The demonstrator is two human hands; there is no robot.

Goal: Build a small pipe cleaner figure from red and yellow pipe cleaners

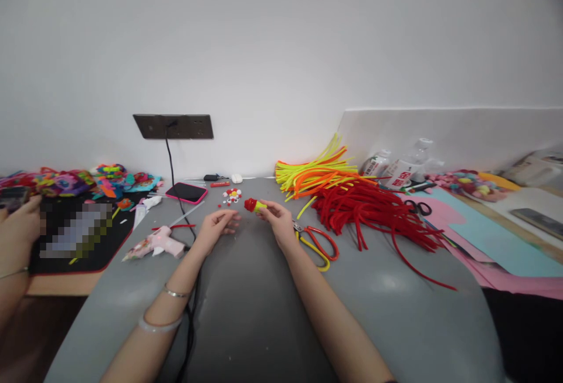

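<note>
My right hand [279, 219] pinches a small red and yellow-green pipe-cleaner piece [251, 204] a little above the grey table [246, 301]. The red part is a bunched clump at the left end; the yellow-green part runs into my fingertips. My left hand [217, 227] is to its left, fingers apart and slightly curled, holding nothing. Just beyond lie small red, white and yellow pom-poms [232, 195]. Pliers [319, 245] with one orange and one yellow handle rest by my right wrist. A pink glue gun [156, 243] lies left of my left hand.
Red pipe cleaners [365, 210] and a yellow and orange bundle [314, 169] lie to the right, near black-handled scissors [417, 207] and coloured paper [497, 236]. A pink-edged phone [187, 193] sits back left. A black cord [170, 157] crosses the table. Another person's hand [20, 233] is far left.
</note>
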